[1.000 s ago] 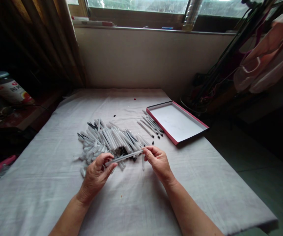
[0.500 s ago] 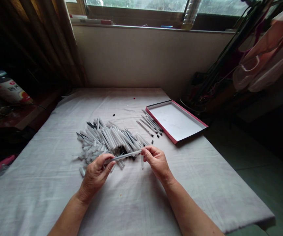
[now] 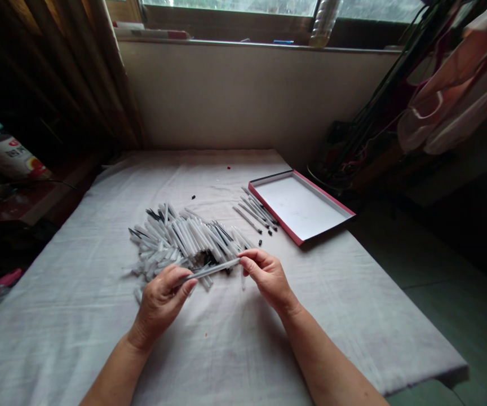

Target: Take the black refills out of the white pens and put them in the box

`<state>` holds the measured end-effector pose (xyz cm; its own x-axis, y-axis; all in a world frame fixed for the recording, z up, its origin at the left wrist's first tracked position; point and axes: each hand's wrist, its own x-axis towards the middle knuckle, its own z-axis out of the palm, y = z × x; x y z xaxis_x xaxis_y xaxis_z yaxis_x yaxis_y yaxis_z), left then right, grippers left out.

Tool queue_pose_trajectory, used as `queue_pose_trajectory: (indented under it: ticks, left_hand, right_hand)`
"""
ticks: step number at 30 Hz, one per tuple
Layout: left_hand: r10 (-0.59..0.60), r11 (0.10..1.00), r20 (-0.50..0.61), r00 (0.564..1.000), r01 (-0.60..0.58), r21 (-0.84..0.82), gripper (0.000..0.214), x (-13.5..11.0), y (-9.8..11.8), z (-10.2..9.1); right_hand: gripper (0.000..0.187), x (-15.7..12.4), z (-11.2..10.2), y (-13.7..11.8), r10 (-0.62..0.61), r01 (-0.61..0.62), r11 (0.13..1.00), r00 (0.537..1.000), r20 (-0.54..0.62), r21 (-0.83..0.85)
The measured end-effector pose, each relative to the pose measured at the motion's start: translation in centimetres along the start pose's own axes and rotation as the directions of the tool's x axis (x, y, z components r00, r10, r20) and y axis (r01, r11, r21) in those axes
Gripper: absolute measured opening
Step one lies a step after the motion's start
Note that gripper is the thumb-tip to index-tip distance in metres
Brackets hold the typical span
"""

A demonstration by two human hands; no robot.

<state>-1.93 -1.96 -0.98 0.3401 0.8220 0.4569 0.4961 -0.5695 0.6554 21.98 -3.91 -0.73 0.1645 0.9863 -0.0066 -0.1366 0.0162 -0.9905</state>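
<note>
your left hand (image 3: 161, 299) has narrowed its pinch on the tube (image 3: 212, 269) since a second ago. beneath everything is the cloth (image 3: 311, 327); on it the box (image 3: 306, 206) sits to the right, the pile (image 3: 188, 237) left of it. your right hand (image 3: 266, 276) pinches the tube's far end, thumb against fingers; your left hand grips the near end, fingers curled. the tube is held in front of the pile, its long axis slanting up rightward and slightly away from you.

There are two hands (image 3: 268, 279), one red-sided box (image 3: 305, 206) at two o'clock, three loose black plugs (image 3: 260, 242) from twelve to two
</note>
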Motion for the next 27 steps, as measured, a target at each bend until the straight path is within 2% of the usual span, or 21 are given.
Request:
queue_pose_trajectory:
  ticks: [2, 5, 8, 12, 16, 18, 21, 27]
  left_hand:
    - [-0.052, 0.998, 0.107, 0.993, 0.056, -0.031, 0.029, 0.1, 0.1, -0.1]
    - [-0.112, 0.989, 0.208, 0.972, 0.129, -0.073, 0.049, 0.1, 0.1, -0.3]
    - [-0.149, 0.982, 0.172, 0.974, 0.166, -0.091, 0.055, 0.3, 0.2, -0.3]
    - [-0.165, 0.978, 0.13, 0.978, 0.18, -0.109, 0.051, 0.5, 0.2, 0.0]
    - [-0.165, 0.981, 0.136, 0.977, 0.177, -0.082, 0.044, 0.4, 0.1, 0.3]
    - [-0.155, 0.985, 0.134, 0.979, 0.164, -0.056, 0.042, 0.3, 0.0, 0.3]
    - [-0.136, 0.99, 0.143, 0.98, 0.141, -0.027, 0.04, 0.1, -0.1, 0.3]
    - [-0.066, 0.998, 0.163, 0.984, 0.069, -0.011, 0.032, 0.1, 0.0, 0.5]
  right_hand:
    - [0.024, 0.1, -0.4, -0.1, -0.042, 0.042, 0.999, 0.999, 0.003, 0.015]
    - [0.023, 0.7, -1.6, -0.1, -0.092, 0.095, 0.995, 0.993, -0.079, 0.034]
    - [0.027, 1.5, -3.2, 0.2, -0.109, 0.105, 0.994, 0.976, -0.186, -0.032]
    - [0.031, 2.1, -4.4, 0.9, -0.116, 0.05, 0.962, 0.964, -0.237, -0.27]
    - [0.019, 1.8, -4.4, 1.3, -0.178, 0.039, 0.827, 0.964, -0.195, -0.561]
    - [0.015, 1.6, -4.3, 1.4, -0.208, 0.063, 0.764, 0.966, -0.153, -0.642]
    - [0.015, 1.6, -4.0, 1.6, -0.238, 0.105, 0.74, 0.965, -0.112, -0.664]
    - [0.018, 1.7, -3.8, 2.0, -0.278, 0.16, 0.794, 0.954, -0.116, -0.587]
